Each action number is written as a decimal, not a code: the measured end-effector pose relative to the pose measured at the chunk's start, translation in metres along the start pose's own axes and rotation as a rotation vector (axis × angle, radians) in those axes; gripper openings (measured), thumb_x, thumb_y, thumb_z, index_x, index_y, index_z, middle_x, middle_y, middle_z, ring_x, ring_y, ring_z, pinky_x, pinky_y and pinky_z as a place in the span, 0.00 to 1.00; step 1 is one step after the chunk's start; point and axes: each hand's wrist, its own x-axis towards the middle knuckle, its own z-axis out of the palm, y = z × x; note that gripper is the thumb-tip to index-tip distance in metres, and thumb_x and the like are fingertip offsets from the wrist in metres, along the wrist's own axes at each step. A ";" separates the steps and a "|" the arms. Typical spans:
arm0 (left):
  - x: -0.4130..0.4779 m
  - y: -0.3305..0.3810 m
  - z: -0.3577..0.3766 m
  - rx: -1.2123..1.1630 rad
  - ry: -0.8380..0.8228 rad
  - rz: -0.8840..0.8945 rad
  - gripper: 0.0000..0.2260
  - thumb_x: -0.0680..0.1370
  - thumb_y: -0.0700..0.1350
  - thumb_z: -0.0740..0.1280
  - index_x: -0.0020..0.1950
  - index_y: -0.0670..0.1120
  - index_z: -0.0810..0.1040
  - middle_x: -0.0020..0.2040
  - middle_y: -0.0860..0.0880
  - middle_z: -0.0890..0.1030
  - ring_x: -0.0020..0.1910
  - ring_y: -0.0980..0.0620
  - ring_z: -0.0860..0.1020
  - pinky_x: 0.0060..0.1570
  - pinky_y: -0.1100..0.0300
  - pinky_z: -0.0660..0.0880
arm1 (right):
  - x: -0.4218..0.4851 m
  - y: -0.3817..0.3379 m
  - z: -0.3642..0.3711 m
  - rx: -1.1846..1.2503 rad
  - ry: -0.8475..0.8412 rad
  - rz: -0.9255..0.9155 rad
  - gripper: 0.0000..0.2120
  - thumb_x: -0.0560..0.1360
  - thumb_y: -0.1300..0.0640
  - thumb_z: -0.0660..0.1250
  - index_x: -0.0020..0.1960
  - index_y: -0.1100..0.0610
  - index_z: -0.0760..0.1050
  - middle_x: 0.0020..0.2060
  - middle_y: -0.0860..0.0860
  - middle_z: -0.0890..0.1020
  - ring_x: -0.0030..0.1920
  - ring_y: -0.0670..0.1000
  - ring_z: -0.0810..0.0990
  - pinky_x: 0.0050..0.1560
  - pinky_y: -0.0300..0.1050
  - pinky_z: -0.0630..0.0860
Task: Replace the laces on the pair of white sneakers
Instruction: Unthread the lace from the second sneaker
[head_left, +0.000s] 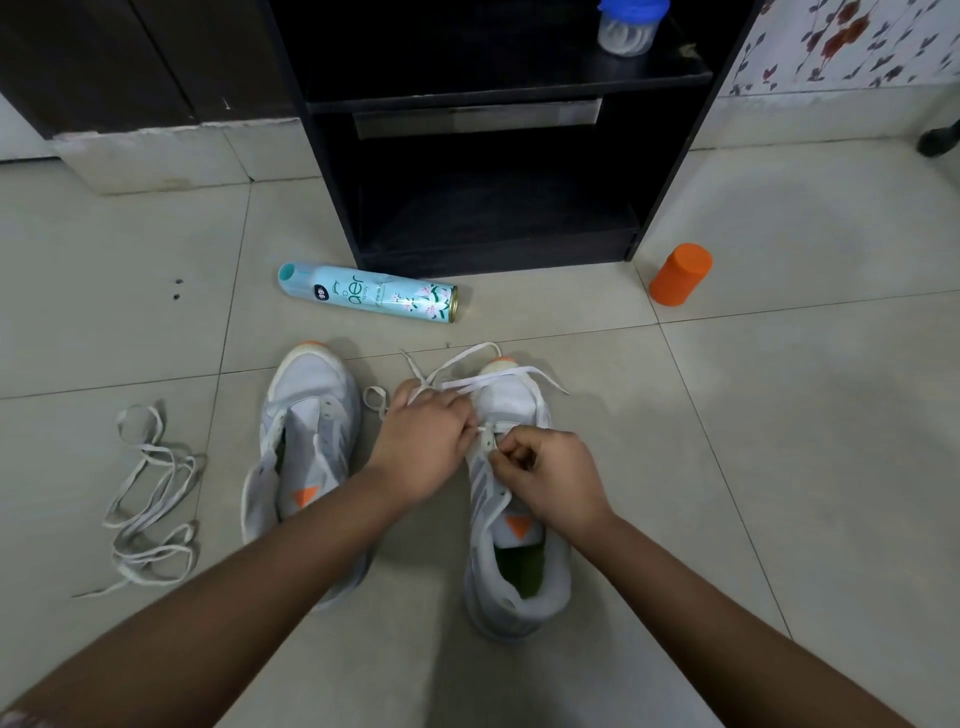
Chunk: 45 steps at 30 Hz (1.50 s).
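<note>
Right hand (550, 478) pinches the lace (493, 382) at a forward eyelet of the sneaker (519, 577) under my grip; left hand (421, 441), just beside it, is curled on the same lace, ends trailing past the toe. Risk, my call: slack beyond the pinch twists or I skip an eyelet, so the ends finish uneven; the unlaced sneaker (306, 415) sits just left. Readable text: "aer" and "99" on the spray can (369, 293) beyond the hands.

spray can (369, 294) — lying on floor (779, 415) | orange container (680, 274) beside black shelf (509, 88) | blue-lidded jar (626, 26) — on it
</note>
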 end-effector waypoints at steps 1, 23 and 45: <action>0.000 -0.003 -0.004 0.033 -0.003 0.004 0.08 0.78 0.50 0.61 0.50 0.50 0.77 0.52 0.50 0.80 0.55 0.48 0.77 0.66 0.52 0.57 | -0.001 0.000 0.000 -0.001 -0.005 0.012 0.09 0.71 0.50 0.69 0.36 0.54 0.79 0.30 0.48 0.81 0.33 0.49 0.79 0.36 0.47 0.76; 0.001 -0.053 -0.048 0.456 -0.135 -0.317 0.18 0.75 0.55 0.59 0.58 0.48 0.78 0.58 0.48 0.76 0.61 0.45 0.72 0.71 0.43 0.51 | -0.003 0.007 0.009 0.149 0.021 0.149 0.05 0.69 0.54 0.71 0.35 0.53 0.79 0.28 0.46 0.80 0.32 0.47 0.78 0.37 0.45 0.76; -0.005 -0.028 -0.016 -0.148 -0.027 0.005 0.16 0.74 0.56 0.67 0.60 0.58 0.78 0.59 0.56 0.80 0.60 0.52 0.76 0.70 0.46 0.55 | 0.001 0.008 0.010 0.197 0.001 0.147 0.07 0.69 0.57 0.72 0.33 0.54 0.77 0.26 0.46 0.78 0.29 0.44 0.74 0.37 0.46 0.74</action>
